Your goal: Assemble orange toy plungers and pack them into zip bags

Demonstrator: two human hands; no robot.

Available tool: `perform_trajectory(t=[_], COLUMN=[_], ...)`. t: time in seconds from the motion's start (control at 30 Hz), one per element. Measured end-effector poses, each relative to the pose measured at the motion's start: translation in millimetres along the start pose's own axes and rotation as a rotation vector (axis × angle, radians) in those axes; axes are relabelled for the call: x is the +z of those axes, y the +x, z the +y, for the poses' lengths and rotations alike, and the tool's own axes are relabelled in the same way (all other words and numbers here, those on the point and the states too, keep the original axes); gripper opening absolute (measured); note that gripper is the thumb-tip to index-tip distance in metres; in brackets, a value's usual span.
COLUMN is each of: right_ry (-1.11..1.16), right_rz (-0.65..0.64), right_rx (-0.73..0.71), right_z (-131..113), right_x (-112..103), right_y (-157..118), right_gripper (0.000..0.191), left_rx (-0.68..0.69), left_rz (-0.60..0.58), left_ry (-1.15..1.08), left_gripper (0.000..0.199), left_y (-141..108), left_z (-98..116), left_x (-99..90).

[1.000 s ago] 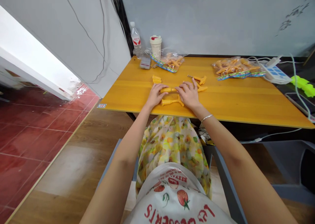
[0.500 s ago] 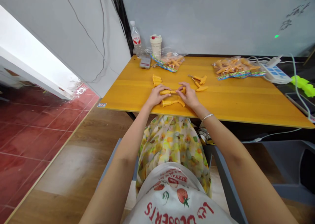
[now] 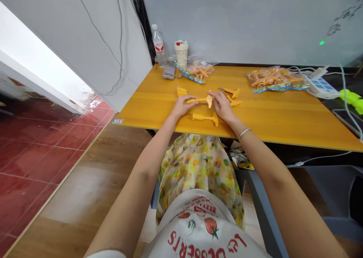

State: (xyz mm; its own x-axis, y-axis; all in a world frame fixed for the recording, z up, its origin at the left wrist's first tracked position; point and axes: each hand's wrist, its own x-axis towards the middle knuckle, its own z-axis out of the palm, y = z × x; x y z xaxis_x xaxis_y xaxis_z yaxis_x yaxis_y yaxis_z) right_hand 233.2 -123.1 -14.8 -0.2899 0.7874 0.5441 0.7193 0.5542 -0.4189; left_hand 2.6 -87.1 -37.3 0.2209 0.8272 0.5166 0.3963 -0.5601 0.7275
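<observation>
My left hand (image 3: 182,106) is closed around the handle end of a yellow hammer-shaped plastic piece (image 3: 202,100), held level just over the table. At its pale, T-shaped head, the fingers of my right hand (image 3: 222,106) are bent and pressed against it. A second yellow hammer-shaped piece (image 3: 205,117) lies nearer the table's front edge, below both hands. Short yellow plastic parts (image 3: 182,91) rest behind my left hand, partly hidden by it. Beyond my right hand are yellow T-shaped parts (image 3: 234,93), one with a chain attached.
On the wooden table (image 3: 283,118), a bag of orange parts (image 3: 200,72) lies by a white cup (image 3: 181,53), a bottle (image 3: 159,46) and a small grey box (image 3: 169,72). Another filled bag (image 3: 275,79) sits near a white power strip (image 3: 321,84) with cables at right.
The held piece has turned so its T-shaped head shows, and it sits slightly farther from the front edge. The piece near the edge has shifted right, its head now showing more.
</observation>
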Motion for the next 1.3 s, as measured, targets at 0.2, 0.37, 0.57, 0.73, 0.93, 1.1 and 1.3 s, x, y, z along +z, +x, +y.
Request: perform_trajectory(t=[0.2, 0.37, 0.57, 0.73, 0.93, 1.1, 1.3], right_ry=[-0.193, 0.042, 0.068, 0.359, 0.509, 0.329, 0.349], right_rz=[-0.099, -0.056, 0.1, -0.043, -0.014, 0.101, 0.093], right_rx=[0.075, 0.237, 0.126, 0.232, 0.266, 0.096, 0.087], right_z=[-7.1, -5.3, -12.2, -14.8, -6.9, 2.3, 9.3], right_x=[5.3, 12.1, 6.4, 6.7, 7.0, 6.4, 10.7], right_y=[-2.7, -2.7, -8.3, -8.0, -4.7, -7.8, -7.5], right_gripper=[0.052, 0.088, 0.074, 0.07, 0.052, 0.045, 0.047], left_rx=[0.028, 0.046, 0.029, 0.122, 0.054, 0.075, 0.07], left_rz=[0.005, -0.038, -0.023, -0.039, 0.034, 0.067, 0.078], left_ry=[0.023, 0.009, 0.015, 0.066, 0.064, 0.034, 0.021], left_gripper=[0.024, 0.026, 0.023, 0.025, 0.025, 0.024, 0.025], left_y=[-10.7, -11.6, -12.1, -14.2, -10.9, -11.0, -11.8], left_z=[9.5, 14.0, 16.2, 21.7, 17.6, 12.5, 11.1], left_x=[-2.3, -0.4, 1.5, 0.2, 1.4, 1.6, 1.8])
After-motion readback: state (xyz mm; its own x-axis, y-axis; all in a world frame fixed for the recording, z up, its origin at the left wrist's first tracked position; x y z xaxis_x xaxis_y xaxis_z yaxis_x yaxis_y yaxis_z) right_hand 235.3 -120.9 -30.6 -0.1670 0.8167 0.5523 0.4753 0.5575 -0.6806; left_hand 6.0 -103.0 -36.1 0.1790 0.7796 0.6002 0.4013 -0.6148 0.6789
